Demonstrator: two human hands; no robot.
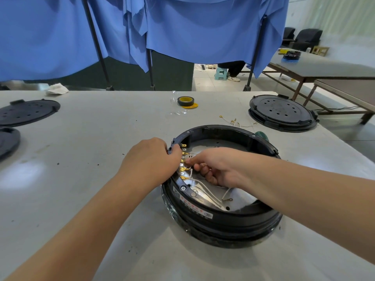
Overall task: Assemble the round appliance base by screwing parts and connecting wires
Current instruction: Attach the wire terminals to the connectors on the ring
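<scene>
A round black appliance base (221, 220) lies open side up on the grey table, its metal floor showing inside. A row of brass terminals (183, 159) lines its left inner wall, with white wires (205, 189) running from them across the floor. My left hand (150, 157) grips the base's left rim beside the terminals. My right hand (211, 167) reaches inside and pinches a wire connector at the terminal row. One loose wire end with a ring lug (229, 199) lies on the metal floor.
A closed black round cover (282, 112) sits at the back right, two more black covers (26, 111) at the left edge. A tape roll (185, 101) and loose wires with brass lugs (235, 121) lie behind the base. Something green (262, 135) shows behind the rim. Blue curtains hang beyond the table.
</scene>
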